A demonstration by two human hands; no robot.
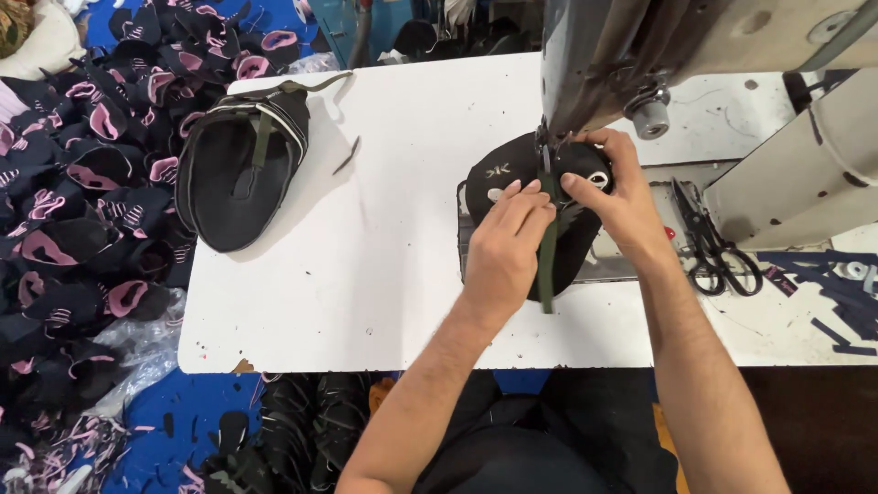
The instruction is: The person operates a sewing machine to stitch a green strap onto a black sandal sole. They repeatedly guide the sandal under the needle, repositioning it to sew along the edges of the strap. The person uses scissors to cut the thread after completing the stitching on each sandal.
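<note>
1. Hidden: the needle sits behind the sewing machine head (640,46); I cannot make it out. My right fingertips cover part of the black shoe upper (498,183).
2. Far left, off the desk: a heap of black-and-pink pieces (82,183), too many to count, cut off by the edge.
3. Near the desk's back left corner: one stack of black uppers (238,165), olive strap across it.
4. My left hand (503,247), fingers together, presses flat on the upper and the olive strap (547,265).
5. My right hand (622,197) pinches the upper's edge just below the machine head, mid-desk.
6. Right side: one pair of black scissors (718,252); dark blue scraps (841,311) by the right edge.
7. White desk (384,274), chipped front edge; blue floor below.
</note>
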